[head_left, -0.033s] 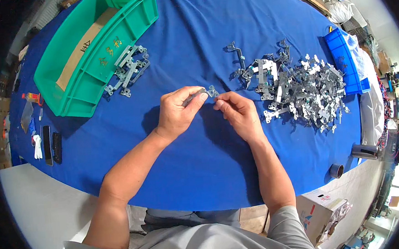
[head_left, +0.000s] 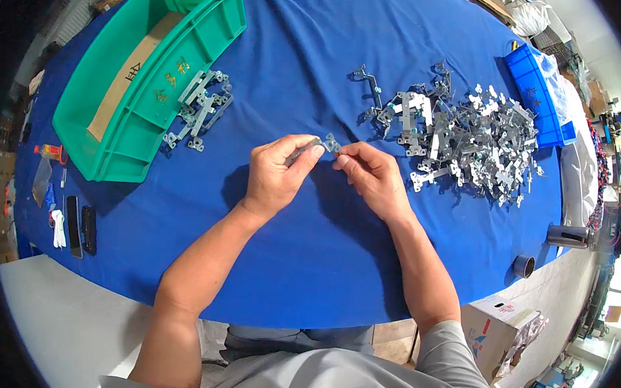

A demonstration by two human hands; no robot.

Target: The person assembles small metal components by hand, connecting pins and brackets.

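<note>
Above the middle of the blue cloth, my left hand (head_left: 279, 173) is closed around a grey metal bracket (head_left: 331, 142). Its flat end, with holes in it, sticks out past the thumb and forefinger toward the right. My right hand (head_left: 375, 178) is beside that end, thumb and forefinger pinched together against or just below it. Whatever lies between those right fingertips is too small or hidden to make out. To the right spreads a large heap of similar metal brackets (head_left: 478, 137). A smaller group of brackets (head_left: 202, 108) lies at the left, against the green bin.
A big green plastic bin (head_left: 126, 152) with cardboard inside stands at the far left. On the right edge sits a blue crate (head_left: 532, 98) with clear plastic. A metal cup (head_left: 523, 266) is near the front right edge. Dark narrow objects (head_left: 89, 229) lie at the left.
</note>
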